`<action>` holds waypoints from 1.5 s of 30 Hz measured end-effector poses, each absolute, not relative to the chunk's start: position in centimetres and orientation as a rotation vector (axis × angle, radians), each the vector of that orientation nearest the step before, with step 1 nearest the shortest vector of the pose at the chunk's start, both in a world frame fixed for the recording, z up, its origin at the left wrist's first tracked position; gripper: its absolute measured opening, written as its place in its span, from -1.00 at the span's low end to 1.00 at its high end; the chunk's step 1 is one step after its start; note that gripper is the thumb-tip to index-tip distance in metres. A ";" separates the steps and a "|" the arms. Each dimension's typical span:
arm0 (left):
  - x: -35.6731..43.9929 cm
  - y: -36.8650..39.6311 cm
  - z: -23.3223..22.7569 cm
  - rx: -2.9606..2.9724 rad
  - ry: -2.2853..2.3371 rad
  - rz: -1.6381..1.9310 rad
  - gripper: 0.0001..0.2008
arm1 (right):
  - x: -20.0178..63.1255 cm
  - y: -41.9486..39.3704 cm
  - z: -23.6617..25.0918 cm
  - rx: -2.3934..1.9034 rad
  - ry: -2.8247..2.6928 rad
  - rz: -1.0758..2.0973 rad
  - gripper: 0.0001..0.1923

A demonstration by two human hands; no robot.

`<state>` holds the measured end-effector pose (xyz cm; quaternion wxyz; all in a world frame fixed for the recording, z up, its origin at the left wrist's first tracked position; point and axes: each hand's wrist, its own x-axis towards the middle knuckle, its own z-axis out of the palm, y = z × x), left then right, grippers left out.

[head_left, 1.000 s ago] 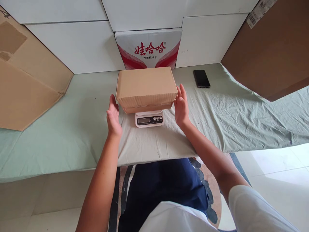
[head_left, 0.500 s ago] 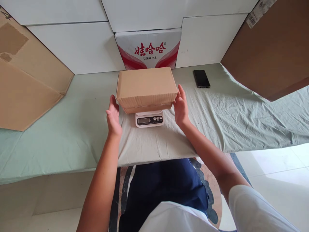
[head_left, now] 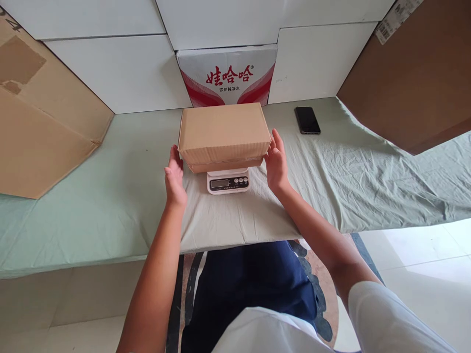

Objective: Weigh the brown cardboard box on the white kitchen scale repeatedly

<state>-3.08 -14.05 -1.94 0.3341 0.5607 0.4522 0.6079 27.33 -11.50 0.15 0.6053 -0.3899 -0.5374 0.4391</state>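
Note:
A closed brown cardboard box rests on a small white kitchen scale in the middle of the table. The scale's display and buttons show below the box's front edge. My left hand stands edge-up just left of the box, fingers straight, at or very near its left side. My right hand stands the same way at the box's right side, fingertips touching or almost touching its corner. Neither hand grips anything.
A pale green cloth covers the table. A black phone lies at the back right. A red-and-white carton stands behind the box. Large cardboard sheets lean at the far left and far right.
Both hands have closed in slightly on the sides of the box. The box and scale have not moved.

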 end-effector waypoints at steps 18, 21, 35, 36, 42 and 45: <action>-2.1 -14.6 -0.7 1.384 1.172 1.602 -0.04 | 27.0 -11.7 0.3 -0.853 -1.195 1.040 -0.14; -2.0 -14.8 -0.6 1.341 1.173 1.603 -0.07 | 26.9 -11.7 0.3 -0.821 -1.170 1.058 -0.18; -1.6 -15.3 -0.4 1.346 1.186 1.576 -0.06 | 26.8 -11.7 0.7 -0.809 -1.123 1.101 -0.19; -1.6 -15.3 -0.4 1.345 1.191 1.570 -0.05 | 26.8 -11.7 0.7 -0.810 -1.125 1.101 -0.18; -1.4 -15.4 -0.1 1.362 1.171 1.563 -0.03 | 26.8 -11.5 0.4 -0.805 -1.127 1.098 -0.17; -1.3 -15.4 0.0 1.356 1.147 1.577 -0.03 | 26.7 -11.6 0.6 -0.806 -1.123 1.107 -0.20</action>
